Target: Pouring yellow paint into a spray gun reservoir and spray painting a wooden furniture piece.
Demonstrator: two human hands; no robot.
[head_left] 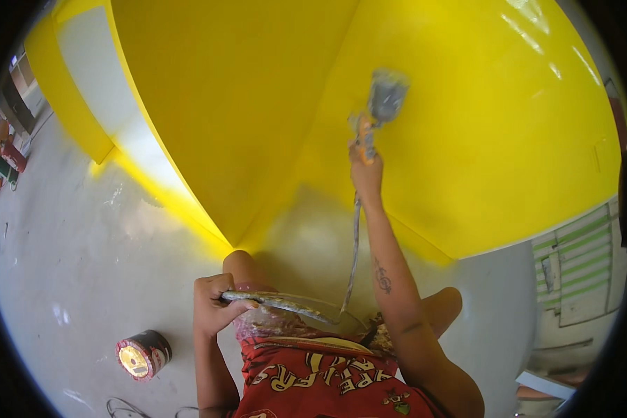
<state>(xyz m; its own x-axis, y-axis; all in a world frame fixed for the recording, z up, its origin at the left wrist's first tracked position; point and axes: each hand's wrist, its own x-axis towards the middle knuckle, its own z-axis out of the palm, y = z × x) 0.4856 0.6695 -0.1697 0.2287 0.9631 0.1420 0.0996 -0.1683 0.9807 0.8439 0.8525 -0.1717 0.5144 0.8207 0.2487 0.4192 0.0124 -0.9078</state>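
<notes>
Here, the person's right hand [366, 168] has its fingers wrapped around the orange handle of a spray gun [387, 99], which is raised in front of the right-hand yellow panel [494, 146], its grey cup uppermost in view. Below it, a hose [356, 244] runs down from the handle toward the lap, where the left hand [217, 304] grips a looped, paint-stained length [285, 303] of hose, while a paint can [143, 354] sits on the grey floor [70, 251] to the left.

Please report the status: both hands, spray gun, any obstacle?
Right hand gripping spray gun, before yellow surface. Left hand holding hose. Nothing seen blocking gun; can on floor, left side.
</notes>
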